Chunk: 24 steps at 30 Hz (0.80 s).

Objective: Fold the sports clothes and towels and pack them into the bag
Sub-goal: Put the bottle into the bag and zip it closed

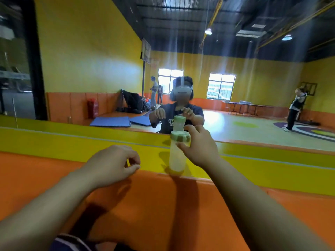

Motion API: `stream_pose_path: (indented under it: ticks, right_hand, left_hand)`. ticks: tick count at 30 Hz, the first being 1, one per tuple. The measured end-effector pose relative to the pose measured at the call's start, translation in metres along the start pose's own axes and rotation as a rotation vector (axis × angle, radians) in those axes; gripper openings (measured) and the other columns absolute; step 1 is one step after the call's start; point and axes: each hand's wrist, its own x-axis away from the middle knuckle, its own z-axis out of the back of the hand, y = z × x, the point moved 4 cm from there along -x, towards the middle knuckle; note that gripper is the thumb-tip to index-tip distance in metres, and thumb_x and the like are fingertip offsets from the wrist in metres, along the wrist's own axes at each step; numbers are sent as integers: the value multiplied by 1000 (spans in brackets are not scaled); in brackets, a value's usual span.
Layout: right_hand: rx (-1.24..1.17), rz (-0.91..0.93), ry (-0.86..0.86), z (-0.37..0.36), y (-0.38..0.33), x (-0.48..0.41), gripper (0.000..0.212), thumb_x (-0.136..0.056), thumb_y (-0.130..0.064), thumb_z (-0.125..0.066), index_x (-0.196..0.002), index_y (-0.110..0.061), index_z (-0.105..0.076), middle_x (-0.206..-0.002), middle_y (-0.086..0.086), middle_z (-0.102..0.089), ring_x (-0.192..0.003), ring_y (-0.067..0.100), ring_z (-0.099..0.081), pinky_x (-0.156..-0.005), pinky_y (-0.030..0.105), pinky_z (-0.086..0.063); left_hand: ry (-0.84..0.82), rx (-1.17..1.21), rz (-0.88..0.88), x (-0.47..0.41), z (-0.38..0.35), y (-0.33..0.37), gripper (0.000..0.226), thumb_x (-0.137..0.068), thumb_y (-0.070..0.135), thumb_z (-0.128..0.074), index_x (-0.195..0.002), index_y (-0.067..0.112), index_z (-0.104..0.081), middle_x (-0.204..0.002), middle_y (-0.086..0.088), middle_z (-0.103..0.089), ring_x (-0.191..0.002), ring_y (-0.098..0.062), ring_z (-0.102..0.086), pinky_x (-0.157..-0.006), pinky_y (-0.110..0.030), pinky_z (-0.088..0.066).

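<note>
Neither sports clothes, towels nor bag appears in view; the folding and packing cannot be seen under way, and the only cloth visible is a dark blue patch (70, 243) at the bottom edge, apparently the person's own garment. The left hand (116, 162) hovers over the orange padding (163, 205) with fingers loosely curled, its grip narrow and holding nothing. The right hand (199, 145) is at the bottle (177, 158), which stands upright on the yellow ledge (72, 142) before the mirror (90, 69). The thumb lies against the bottle just below the green lid (180, 136) and the fingers arch behind it, but whether this grip has closed cannot be told. Risks noted: the bottle stands near the ledge's front edge, so a sideways knock from the right hand could tip it onto the padding, and a loosely seated lid could spill it — a hazard to any fabric lying below, out of view. Markings: the bottle shows no legible label. The reflected shirt carries pale print, partly hidden behind the bottle and unreadable.
</note>
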Motion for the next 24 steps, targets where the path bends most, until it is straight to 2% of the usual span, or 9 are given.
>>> stream_pose_path:
  ticks: [2,4,6,8,9,12,17,20,24]
  right_hand:
    - [21,-50,-52,-11,-4,-15,74,-83,-59,-58,-144,-29,-30,-144,12,-32,-127,34,-34,-101,44,-40]
    - [33,-94,-130,-22,-7,-25,81,-83,-65,-54,-149,-34,-18,-154,13,-14,-136,39,-22,-108,49,-33]
    - [-10,-133,-221,-34,-7,-30,79,-83,-67,-52,-149,-36,-20,-157,15,-4,-140,42,-17,-110,50,-29]
    - [-100,-170,-269,-45,-3,-34,70,-83,-66,-53,-142,-32,-34,-151,21,-17,-130,42,-35,-105,47,-37]
    - [-165,-184,-265,-48,-2,-36,64,-84,-63,-54,-136,-29,-41,-142,21,-29,-116,40,-46,-97,43,-43]
    - [-290,-182,-218,-49,-3,-40,51,-85,-53,-61,-122,-23,-47,-118,13,-45,-90,28,-51,-73,33,-42]
    - [-250,-79,-190,-41,-23,-28,41,-79,-41,-72,-109,-24,-49,-108,8,-44,-89,29,-51,-74,34,-44]
    - [-322,39,-96,-28,-40,2,40,-77,-42,-73,-107,-28,-52,-110,5,-44,-90,26,-52,-80,34,-48]
    - [-462,165,13,3,-59,54,43,-75,-45,-74,-110,-30,-56,-110,2,-48,-94,18,-50,-78,29,-46]
  left_hand:
    - [5,-13,-9,-7,0,-3,7,-86,34,-64,-88,30,-68,-88,17,-62,-71,11,-48,-62,-10,-36]
    - [2,-11,-10,-10,-1,-5,8,-86,34,-64,-89,29,-69,-89,16,-63,-72,10,-48,-66,-18,-43]
    - [1,-2,-4,-11,-4,-7,9,-86,35,-64,-89,29,-69,-89,16,-63,-72,9,-49,-70,-23,-46]
    - [-3,-3,-1,-9,-7,-9,9,-86,35,-63,-89,29,-69,-89,17,-62,-71,10,-47,-69,-23,-45]
    - [-8,-7,5,-7,-9,-11,9,-86,35,-63,-89,30,-69,-89,17,-62,-71,10,-47,-69,-23,-45]
    - [-27,-5,39,0,-10,-18,7,-87,36,-62,-90,33,-67,-90,17,-61,-73,9,-47,-70,-26,-46]
    - [-26,-8,68,20,-8,-31,4,-86,35,-64,-87,33,-67,-83,19,-57,-72,7,-51,-69,-28,-48]
    - [-21,-8,84,37,-6,-38,4,-85,35,-66,-87,33,-68,-83,19,-57,-72,5,-52,-70,-30,-49]
    - [-58,-12,101,72,-6,-42,2,-84,36,-66,-84,37,-64,-85,21,-59,-72,3,-54,-68,-29,-49]
